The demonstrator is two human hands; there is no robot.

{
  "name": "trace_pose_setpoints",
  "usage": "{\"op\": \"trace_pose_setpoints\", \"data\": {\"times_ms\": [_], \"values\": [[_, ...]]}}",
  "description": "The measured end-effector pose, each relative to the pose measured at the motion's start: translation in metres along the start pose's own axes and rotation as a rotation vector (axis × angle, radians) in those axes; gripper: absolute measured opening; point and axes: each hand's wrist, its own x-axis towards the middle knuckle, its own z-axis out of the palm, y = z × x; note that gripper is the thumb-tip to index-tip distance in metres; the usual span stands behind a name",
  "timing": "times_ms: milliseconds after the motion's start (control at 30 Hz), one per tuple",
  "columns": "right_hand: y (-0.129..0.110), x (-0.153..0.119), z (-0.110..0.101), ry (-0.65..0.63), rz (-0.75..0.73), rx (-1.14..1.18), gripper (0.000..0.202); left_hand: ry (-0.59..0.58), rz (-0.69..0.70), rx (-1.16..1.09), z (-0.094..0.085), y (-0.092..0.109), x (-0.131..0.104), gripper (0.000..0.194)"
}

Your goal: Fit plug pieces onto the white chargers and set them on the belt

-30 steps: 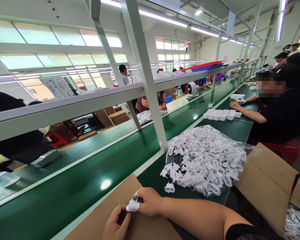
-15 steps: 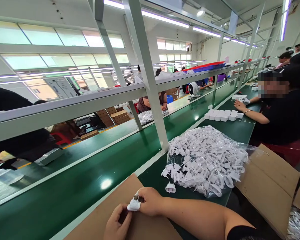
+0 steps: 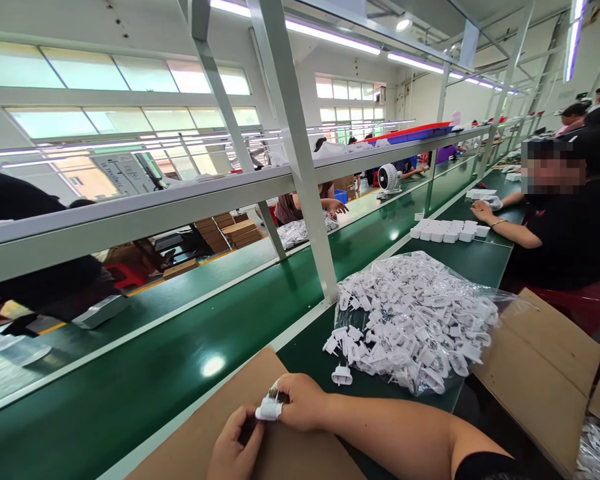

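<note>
Above a sheet of brown cardboard point(image 3: 195, 445), I hold a white two-pin plug adapter point(image 3: 269, 409) between both hands. My right hand point(image 3: 303, 403) is closed round its right end, near the metal pins. At the left end, the thumb and forefinger of my left hand point(image 3: 234, 445) pinch the plug's edge. A single similar plug point(image 3: 342, 375) lies loose on the green bench just beyond my right wrist. Past it, a big heap of white plug parts point(image 3: 415, 320) spreads over a clear plastic bag.
A metal post point(image 3: 300, 153) rises behind the heap. An open cardboard box point(image 3: 535, 373) stands at the right. White blocks point(image 3: 443, 231) sit in rows near a co-worker point(image 3: 570, 220). The green conveyor belt point(image 3: 145, 380) runs along the left, with people across it.
My hands and the plug have kept almost the same place and grip. Across the belt, a person's hand has lifted and stretched out to the right. The view has shifted very slightly.
</note>
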Motion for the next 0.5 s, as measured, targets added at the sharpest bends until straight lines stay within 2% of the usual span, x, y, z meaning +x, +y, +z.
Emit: {"op": "trace_pose_setpoints", "data": {"times_ms": [300, 500], "values": [[0.002, 0.002, 0.001, 0.003, -0.011, 0.001, 0.032, -0.004, 0.011, 0.008, 0.0, 0.0, 0.0, 0.036], [-0.002, 0.001, -0.003, -0.013, -0.058, -0.025, 0.017, 0.054, 0.075, 0.048, 0.0, 0.016, -0.003, 0.03]]}}
